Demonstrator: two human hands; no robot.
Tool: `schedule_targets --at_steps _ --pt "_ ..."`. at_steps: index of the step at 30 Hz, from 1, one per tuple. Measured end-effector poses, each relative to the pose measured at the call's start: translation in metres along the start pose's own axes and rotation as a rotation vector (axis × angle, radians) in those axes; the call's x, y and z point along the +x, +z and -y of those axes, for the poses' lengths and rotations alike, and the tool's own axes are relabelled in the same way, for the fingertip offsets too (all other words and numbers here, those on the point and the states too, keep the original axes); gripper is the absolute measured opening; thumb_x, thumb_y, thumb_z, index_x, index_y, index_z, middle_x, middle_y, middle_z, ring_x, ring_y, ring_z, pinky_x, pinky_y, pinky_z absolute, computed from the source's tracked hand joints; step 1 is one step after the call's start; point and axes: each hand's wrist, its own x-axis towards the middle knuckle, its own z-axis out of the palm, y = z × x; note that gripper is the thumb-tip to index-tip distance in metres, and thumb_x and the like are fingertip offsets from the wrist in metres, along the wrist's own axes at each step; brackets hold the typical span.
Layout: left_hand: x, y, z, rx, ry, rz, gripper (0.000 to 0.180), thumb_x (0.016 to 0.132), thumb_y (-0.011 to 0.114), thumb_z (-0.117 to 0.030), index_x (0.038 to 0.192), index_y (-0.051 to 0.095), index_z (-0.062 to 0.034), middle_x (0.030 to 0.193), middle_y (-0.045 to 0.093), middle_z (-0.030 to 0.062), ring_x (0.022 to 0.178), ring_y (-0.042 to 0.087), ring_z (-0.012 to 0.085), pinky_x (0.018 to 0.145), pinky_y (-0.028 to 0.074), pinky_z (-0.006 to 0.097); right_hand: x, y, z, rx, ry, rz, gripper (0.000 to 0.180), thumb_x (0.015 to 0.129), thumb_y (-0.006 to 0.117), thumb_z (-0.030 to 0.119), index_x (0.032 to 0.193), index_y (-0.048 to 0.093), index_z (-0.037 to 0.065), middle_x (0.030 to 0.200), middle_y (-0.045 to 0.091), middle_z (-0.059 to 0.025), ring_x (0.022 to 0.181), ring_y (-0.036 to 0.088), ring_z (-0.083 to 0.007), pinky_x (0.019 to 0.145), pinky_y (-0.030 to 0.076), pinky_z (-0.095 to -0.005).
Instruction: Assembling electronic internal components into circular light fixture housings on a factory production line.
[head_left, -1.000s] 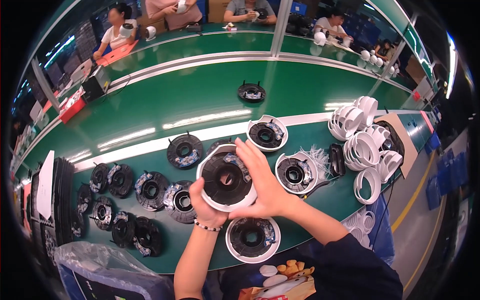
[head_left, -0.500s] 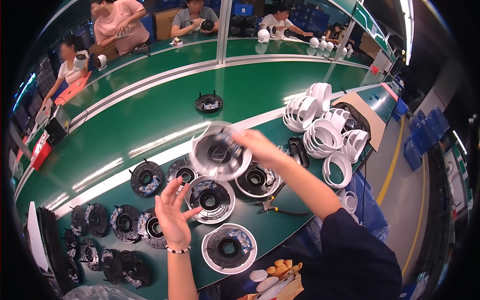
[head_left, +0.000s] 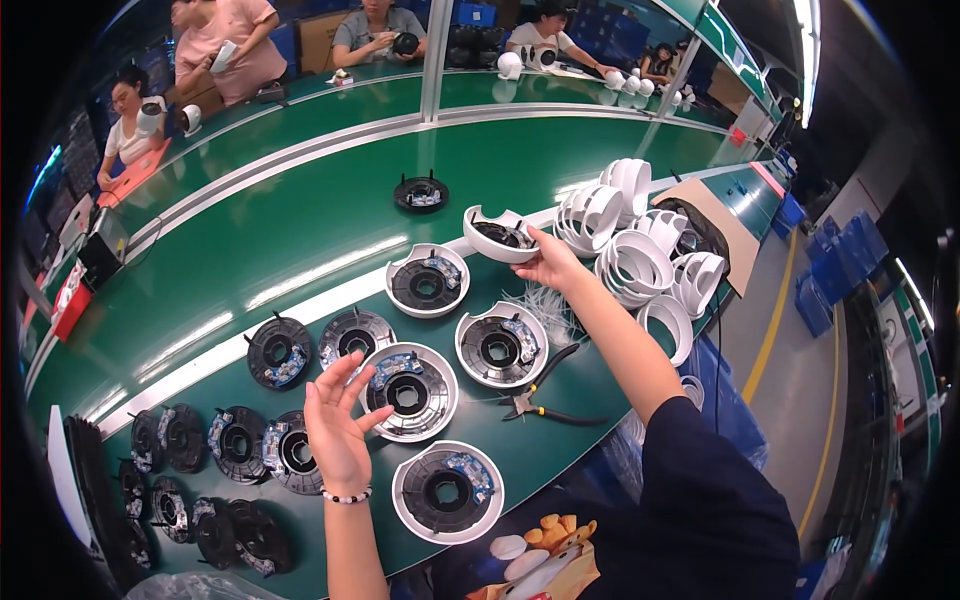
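Observation:
My right hand [head_left: 549,262] grips the rim of a white round housing [head_left: 490,240] with a black disc inside, tilted above the far side of the bench. Nothing is in my left hand [head_left: 338,432], its fingers spread over the nearer part of the bench. Beside those fingers lies a white housing with a black disc and blue circuit board [head_left: 447,397]. Similar filled housings lie below the raised one [head_left: 502,378], farther back [head_left: 459,285] and near the front edge [head_left: 495,497].
Black discs with circuit boards [head_left: 244,443] cover the left of the bench. Yellow-and-black cutting pliers [head_left: 545,412] lie by thin white strips [head_left: 553,312]. White rings [head_left: 637,272] are piled at right. One black disc [head_left: 420,195] rests on the green belt; people work beyond.
My right hand has moved right and away with a white housing, which is now tilted. A filled housing now shows where the hand was. My left hand stays spread.

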Motion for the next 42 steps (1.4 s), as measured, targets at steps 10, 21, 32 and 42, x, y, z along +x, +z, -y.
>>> schedule_targets --at_steps 10,21,32,42 --pt "0.009 0.002 0.000 0.004 0.013 -0.007 0.047 0.089 0.025 -0.040 0.108 0.047 -0.0028 0.114 0.049 0.0122 0.104 0.048 0.0208 0.065 0.051 0.031 0.019 -0.014 -0.005 -0.294 -0.073 -0.138 0.040 0.087 0.042 0.033 0.103 0.040 -0.004 0.072 0.057 -0.0165 0.052 0.059 -0.0250 0.042 0.051 -0.0333" --pt "-0.003 -0.006 0.005 -0.103 -0.001 -0.001 0.041 0.090 0.024 -0.029 0.107 0.046 0.0015 0.112 0.050 0.0160 0.103 0.049 0.0239 0.068 0.052 0.035 -0.046 0.062 0.031 -1.291 -1.249 -0.367 0.052 0.069 0.062 0.022 0.112 0.042 0.000 0.106 0.050 -0.0195 0.095 0.052 -0.0334 0.078 0.044 -0.0389" --pt "0.005 -0.013 -0.008 -0.102 0.125 -0.116 0.038 0.091 0.025 -0.025 0.105 0.046 0.0043 0.110 0.050 0.0184 0.099 0.052 0.0242 0.070 0.051 0.035 0.119 0.137 0.041 -1.982 -0.701 -0.131 0.059 0.063 0.065 0.019 0.114 0.040 0.004 0.119 0.039 -0.0152 0.112 0.038 -0.0325 0.087 0.042 -0.0418" --pt "-0.005 -0.012 -0.016 -0.136 0.334 -0.062 0.039 0.090 0.027 -0.025 0.108 0.045 0.0050 0.113 0.049 0.0193 0.101 0.050 0.0264 0.078 0.047 0.040 0.165 0.088 0.035 -2.001 -0.724 -0.149 0.020 0.062 0.059 0.002 0.082 0.061 0.001 0.090 0.058 -0.0189 0.086 0.058 -0.0304 0.075 0.049 -0.0378"
